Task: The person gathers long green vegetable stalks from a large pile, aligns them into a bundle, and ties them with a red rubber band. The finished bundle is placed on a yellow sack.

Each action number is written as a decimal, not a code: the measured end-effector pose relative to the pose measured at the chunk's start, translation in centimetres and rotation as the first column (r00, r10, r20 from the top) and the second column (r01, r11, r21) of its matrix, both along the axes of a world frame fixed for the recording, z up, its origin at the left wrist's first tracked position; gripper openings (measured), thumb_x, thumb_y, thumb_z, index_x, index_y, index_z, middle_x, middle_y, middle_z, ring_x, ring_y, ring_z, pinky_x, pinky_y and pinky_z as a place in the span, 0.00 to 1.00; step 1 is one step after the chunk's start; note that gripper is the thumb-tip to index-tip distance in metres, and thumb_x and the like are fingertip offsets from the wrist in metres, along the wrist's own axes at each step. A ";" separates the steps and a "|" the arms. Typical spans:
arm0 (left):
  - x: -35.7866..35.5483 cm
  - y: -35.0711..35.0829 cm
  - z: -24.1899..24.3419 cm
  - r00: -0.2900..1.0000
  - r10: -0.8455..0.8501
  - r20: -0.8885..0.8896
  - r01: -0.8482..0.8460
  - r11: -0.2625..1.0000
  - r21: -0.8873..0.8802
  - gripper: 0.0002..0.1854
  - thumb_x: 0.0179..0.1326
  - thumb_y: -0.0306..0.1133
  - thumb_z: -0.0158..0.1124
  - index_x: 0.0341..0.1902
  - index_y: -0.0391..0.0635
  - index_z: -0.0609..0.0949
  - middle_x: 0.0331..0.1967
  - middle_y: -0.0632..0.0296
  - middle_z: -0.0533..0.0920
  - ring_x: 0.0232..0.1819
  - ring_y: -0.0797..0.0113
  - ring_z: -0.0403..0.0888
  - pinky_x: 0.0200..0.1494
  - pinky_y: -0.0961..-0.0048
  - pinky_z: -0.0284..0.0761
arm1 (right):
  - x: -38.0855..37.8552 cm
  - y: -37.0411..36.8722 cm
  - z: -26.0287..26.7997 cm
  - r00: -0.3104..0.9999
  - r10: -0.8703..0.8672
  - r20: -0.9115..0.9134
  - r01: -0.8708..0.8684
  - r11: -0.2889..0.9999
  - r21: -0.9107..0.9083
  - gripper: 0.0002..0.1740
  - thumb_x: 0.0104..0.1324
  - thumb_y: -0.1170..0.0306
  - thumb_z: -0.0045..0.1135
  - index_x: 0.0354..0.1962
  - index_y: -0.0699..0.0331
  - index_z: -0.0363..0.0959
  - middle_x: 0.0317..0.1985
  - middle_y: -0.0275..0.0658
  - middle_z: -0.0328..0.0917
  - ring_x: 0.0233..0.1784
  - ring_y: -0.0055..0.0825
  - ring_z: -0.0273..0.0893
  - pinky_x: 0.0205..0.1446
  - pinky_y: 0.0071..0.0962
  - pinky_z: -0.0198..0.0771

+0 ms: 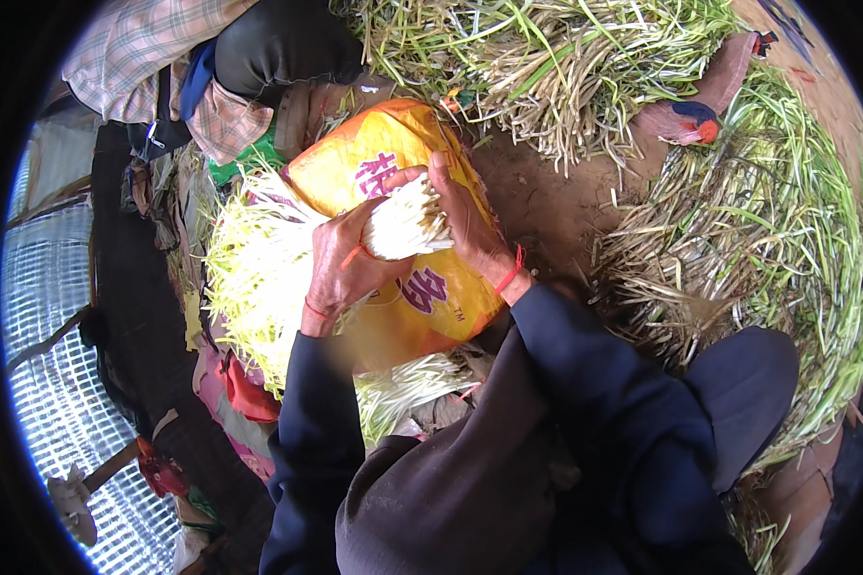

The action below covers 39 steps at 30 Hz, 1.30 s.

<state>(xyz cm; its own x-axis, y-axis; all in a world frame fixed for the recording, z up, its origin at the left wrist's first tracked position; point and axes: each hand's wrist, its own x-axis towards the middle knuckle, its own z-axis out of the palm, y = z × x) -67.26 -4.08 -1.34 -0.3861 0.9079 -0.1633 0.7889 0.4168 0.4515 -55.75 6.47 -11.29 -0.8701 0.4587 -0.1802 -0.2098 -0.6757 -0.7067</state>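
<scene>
Above a yellow and orange printed sack (446, 309), my left hand (345, 251) is closed around a bundle of pale stalks (406, 223). The white cut ends point to the right, towards my right palm. My right hand (467, 215) touches the far and right sides of the bundle's end, thumb and fingers partly spread around it. An orange-red tie shows at my left hand beside the bundle. Pale yellow leafy tops (259, 266) spread to the left of my left hand. More white stalks (417, 388) lie below the sack's near edge.
A large heap of green leafy stalks with brownish ends (748, 237) lies on the right, another heap (546, 65) at the top. Bare soil (546, 194) shows between them and the sack. Another person's dark-clad knee (280, 50) is at upper left. A red cloth (248, 388) lies left of my sleeve.
</scene>
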 end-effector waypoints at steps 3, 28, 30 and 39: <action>0.0 0.7 -0.4 1.000 0.005 -0.009 -0.005 1.000 0.014 0.35 0.39 0.39 0.79 0.56 0.43 0.81 0.34 0.50 0.88 0.38 0.51 0.88 0.43 0.61 0.83 | 0.5 0.5 -0.2 1.000 -0.013 0.000 0.013 0.994 0.108 0.45 0.75 0.32 0.22 0.51 0.62 0.75 0.42 0.31 0.80 0.44 0.16 0.78 0.53 0.20 0.73; 0.4 0.1 -3.1 0.963 -0.117 -0.244 0.114 0.993 -0.025 0.60 0.26 0.56 0.85 0.65 0.36 0.71 0.54 0.49 0.78 0.59 0.50 0.76 0.64 0.53 0.67 | 1.2 -0.3 1.0 0.893 -0.449 0.025 0.196 0.439 0.877 0.29 0.77 0.49 0.44 0.51 0.69 0.75 0.50 0.49 0.80 0.55 0.43 0.77 0.60 0.36 0.70; 0.6 -0.3 -2.5 0.946 -0.120 -0.301 0.132 0.991 0.021 0.63 0.24 0.57 0.85 0.66 0.35 0.70 0.55 0.48 0.77 0.59 0.50 0.75 0.63 0.53 0.67 | 1.2 -0.5 1.5 0.894 -0.430 0.126 0.088 0.445 0.891 0.24 0.75 0.52 0.49 0.51 0.66 0.76 0.48 0.50 0.79 0.55 0.48 0.76 0.60 0.40 0.69; 3.5 -5.9 0.6 0.989 0.138 -0.061 -0.091 0.866 0.492 0.19 0.52 0.33 0.76 0.49 0.44 0.86 0.40 0.58 0.83 0.43 0.57 0.83 0.46 0.64 0.79 | 5.3 1.2 3.9 0.798 -0.584 0.149 0.067 0.332 0.941 0.15 0.72 0.64 0.56 0.48 0.67 0.75 0.49 0.47 0.77 0.50 0.42 0.76 0.55 0.37 0.71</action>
